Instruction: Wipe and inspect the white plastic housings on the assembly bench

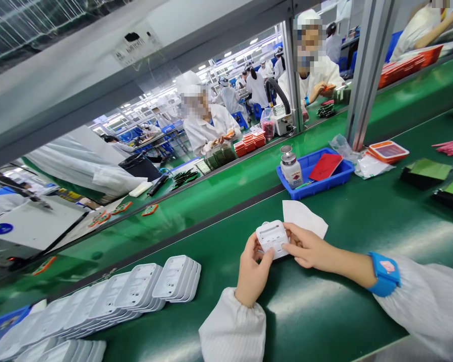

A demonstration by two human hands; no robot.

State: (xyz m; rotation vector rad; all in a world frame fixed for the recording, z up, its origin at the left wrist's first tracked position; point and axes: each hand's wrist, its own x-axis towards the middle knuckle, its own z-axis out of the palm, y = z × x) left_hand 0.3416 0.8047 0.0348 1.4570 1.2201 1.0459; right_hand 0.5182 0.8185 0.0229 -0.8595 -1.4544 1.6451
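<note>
Between my two hands is a white plastic housing point(272, 234), a small rounded-corner shell with a slot near its top and several small openings. My left hand point(253, 269) grips its left side, thumb on the lower face. My right hand point(305, 245) holds the right edge, with fingers on the face and side. A blue band point(385, 273) is around my right wrist. Just behind the housing, a white sheet of paper point(305, 217) lies on the green work surface point(324, 301). The housing's back is hidden.
Stacked white housings point(139, 286) line the left side. A blue tray point(319, 183) holds a metal-topped bottle point(290, 168) and a red piece point(325, 167). An orange-framed part point(388, 151) and green pieces point(428, 171) lie right. A conveyor point(211, 186) runs behind; co-workers point(207, 120) sit across it.
</note>
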